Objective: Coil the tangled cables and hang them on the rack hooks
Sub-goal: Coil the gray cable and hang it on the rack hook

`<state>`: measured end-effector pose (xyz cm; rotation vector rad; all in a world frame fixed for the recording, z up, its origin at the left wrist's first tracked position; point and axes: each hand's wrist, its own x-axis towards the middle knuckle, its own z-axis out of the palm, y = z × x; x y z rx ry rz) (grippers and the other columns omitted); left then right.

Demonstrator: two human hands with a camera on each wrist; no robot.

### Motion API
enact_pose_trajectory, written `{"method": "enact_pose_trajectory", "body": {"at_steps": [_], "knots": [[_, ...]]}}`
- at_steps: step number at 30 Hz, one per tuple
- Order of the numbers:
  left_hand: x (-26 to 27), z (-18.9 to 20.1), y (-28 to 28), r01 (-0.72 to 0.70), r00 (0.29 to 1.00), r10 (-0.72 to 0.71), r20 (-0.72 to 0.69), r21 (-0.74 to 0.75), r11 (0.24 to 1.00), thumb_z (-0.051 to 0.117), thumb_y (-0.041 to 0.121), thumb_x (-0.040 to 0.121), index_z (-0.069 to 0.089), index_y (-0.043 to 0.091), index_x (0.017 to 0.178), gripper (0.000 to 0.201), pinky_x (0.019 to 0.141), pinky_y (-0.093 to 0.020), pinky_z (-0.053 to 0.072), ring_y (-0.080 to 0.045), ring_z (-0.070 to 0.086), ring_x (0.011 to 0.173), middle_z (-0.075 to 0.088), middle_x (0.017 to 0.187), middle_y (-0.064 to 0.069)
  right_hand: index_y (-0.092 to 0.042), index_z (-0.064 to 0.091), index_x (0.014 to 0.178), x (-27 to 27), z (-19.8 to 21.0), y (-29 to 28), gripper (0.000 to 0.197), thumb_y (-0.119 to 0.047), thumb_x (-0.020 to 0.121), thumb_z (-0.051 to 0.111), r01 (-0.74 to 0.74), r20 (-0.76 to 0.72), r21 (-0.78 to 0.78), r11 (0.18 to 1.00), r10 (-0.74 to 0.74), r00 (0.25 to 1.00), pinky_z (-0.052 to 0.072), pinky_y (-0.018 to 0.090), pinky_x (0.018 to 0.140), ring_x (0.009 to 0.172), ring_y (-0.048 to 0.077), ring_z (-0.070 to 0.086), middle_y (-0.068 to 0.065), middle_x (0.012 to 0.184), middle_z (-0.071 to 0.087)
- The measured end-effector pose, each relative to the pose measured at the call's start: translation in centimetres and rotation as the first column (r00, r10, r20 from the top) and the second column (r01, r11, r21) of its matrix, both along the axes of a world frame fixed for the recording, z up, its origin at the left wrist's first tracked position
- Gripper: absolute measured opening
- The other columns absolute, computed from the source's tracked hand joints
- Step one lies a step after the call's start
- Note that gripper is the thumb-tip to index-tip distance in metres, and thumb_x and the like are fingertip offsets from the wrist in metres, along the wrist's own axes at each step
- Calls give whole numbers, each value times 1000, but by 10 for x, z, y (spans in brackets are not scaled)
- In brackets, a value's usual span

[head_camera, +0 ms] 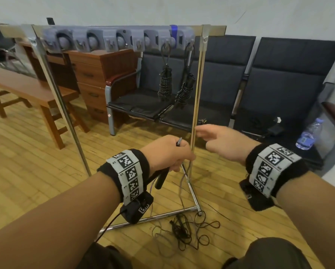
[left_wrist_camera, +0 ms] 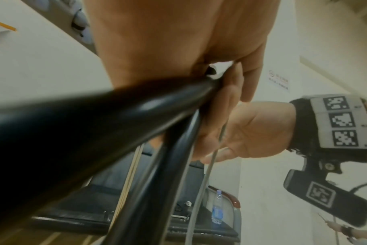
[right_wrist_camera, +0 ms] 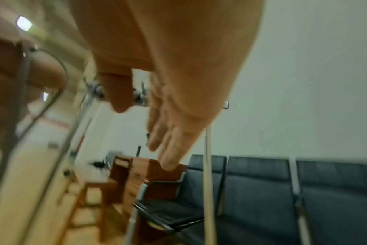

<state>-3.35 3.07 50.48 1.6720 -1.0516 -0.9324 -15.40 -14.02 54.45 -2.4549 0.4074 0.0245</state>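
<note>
Gripping grey cable (head_camera: 182, 183) w/ left hand (head_camera: 166, 152); right hand (head_camera: 221, 141) loose, empty.

The blurred black handle (left_wrist_camera: 84, 126) fills the left wrist view, hiding where the grey cable (left_wrist_camera: 201, 190) runs.

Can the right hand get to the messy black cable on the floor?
Probably yes. The right hand is open and holds nothing, and the black cable lies loose on the floor by the rack foot, with nothing over it. It is well below the hand, though.
</note>
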Motion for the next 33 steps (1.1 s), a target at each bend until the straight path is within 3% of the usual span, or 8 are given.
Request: {"method": "enact_pose_trajectory", "body": {"at_steps": [2,4,7,14,17,26,30,33], "knots": [[-6,7,-2,23,996,-26,85,30,999,71,26,83,56,29,54,33,70,-39,49,-13,42,47,44,49,7,-31,34,159,-3,-2,13,85,6,85,57,-213,-5,297,931,224,975,43,10,95,127,-8,52,-12,155,47],[-9,11,-1,33,999,-33,23,4,999,68,20,77,56,28,57,25,64,-37,46,-14,40,47,42,50,5,-24,45,151,-4,-5,22,82,15,80,56,-292,43,407,866,301,953,53,19,93,119,4,61,-1,140,60],[-7,15,4,27,993,-32,-112,-44,999,63,14,82,58,22,67,18,59,-34,42,-14,38,46,42,52,4,-13,61,127,-7,-4,29,54,18,83,59,-275,103,483,831,258,961,55,36,97,116,28,64,18,124,65],[12,24,6,-123,989,126,73,-38,992,74,31,90,67,13,74,24,58,-35,46,-15,40,47,44,53,4,-4,68,107,-4,-9,25,14,-12,102,57,-84,104,431,899,43,994,65,48,75,48,12,48,-2,59,47],[11,23,3,-245,958,272,94,-226,943,73,26,97,70,4,90,24,68,-42,47,-13,45,51,48,54,8,-2,65,107,-3,-12,26,23,-21,107,51,-55,128,541,839,-18,992,61,40,59,44,14,43,0,59,40],[-6,30,-18,-620,752,245,-612,-531,578,58,12,104,56,16,88,17,64,-32,43,-13,39,54,38,57,3,-21,63,119,6,-19,41,45,-60,101,50,128,31,549,826,-173,984,55,32,53,58,18,63,12,111,64],[-6,30,-21,-731,623,196,-758,-473,491,57,13,105,63,15,98,9,70,-33,48,-13,45,58,43,60,2,-13,61,116,7,-21,46,39,-49,104,53,141,18,772,620,-242,970,45,28,44,59,24,66,13,82,70],[2,23,-15,-662,746,411,-524,-518,542,65,26,99,62,21,84,17,81,-40,50,-19,53,69,52,68,-1,-9,61,117,5,-23,44,37,-44,105,55,136,64,827,546,-330,942,31,23,39,47,14,44,4,67,57]]}}
